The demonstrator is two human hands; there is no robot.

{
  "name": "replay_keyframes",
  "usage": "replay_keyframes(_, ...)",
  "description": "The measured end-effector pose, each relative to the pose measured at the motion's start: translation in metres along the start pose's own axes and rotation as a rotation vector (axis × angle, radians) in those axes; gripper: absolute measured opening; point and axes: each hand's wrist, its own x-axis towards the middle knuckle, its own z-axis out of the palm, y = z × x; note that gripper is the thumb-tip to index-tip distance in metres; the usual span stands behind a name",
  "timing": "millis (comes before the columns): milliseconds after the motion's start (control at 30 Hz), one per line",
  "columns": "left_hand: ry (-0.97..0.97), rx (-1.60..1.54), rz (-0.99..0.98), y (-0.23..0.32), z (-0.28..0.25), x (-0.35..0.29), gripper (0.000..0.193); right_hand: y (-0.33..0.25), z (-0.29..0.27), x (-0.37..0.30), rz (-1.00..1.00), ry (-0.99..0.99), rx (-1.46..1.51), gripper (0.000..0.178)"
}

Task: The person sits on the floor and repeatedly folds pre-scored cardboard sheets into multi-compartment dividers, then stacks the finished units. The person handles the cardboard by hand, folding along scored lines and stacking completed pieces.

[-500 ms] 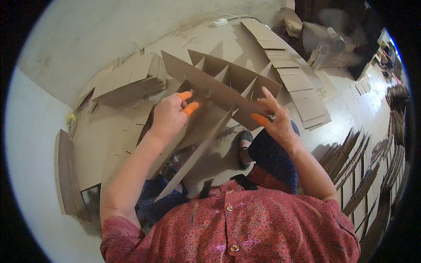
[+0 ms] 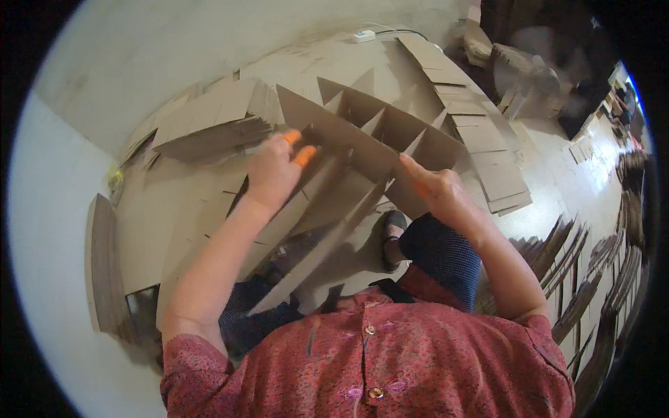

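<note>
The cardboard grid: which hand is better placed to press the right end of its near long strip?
Probably the right hand: its index finger reaches the top edge of that strip, toward the right end. The left hand, with orange finger covers, is nearer the other end.

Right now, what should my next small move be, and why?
I'd probably press gently down on the long cardboard panel with your right hand: its index fingertip appears to be at the panel's upper edge, your left hand is near its left end, and I can't tell whether the crossing strips are fully seated.
</note>
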Motion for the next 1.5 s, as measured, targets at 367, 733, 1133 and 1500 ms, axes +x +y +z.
replay_keyframes(367,-0.226,0.2,-0.151,-0.062,0.004,0.016,0.025,-0.016,0.0,0.007,0.037,-0.09,-0.076,0.056)
replay_keyframes(733,0.353,0.41,-0.009,-0.132,-0.023,0.041,0.046,0.018,0.034,0.053,-0.076,-0.019,-0.225,0.054)
replay_keyframes(1133,0.292,-0.053,0.237,-0.061,-0.037,0.025,0.027,-0.049,0.027,0.081,0.251,0.13,0.86,0.041)
replay_keyframes(1500,0.382,-0.361,0.021,-0.073,-0.045,-0.001,0.059,-0.074,0.012,0.048,0.133,0.376,0.704,0.021)
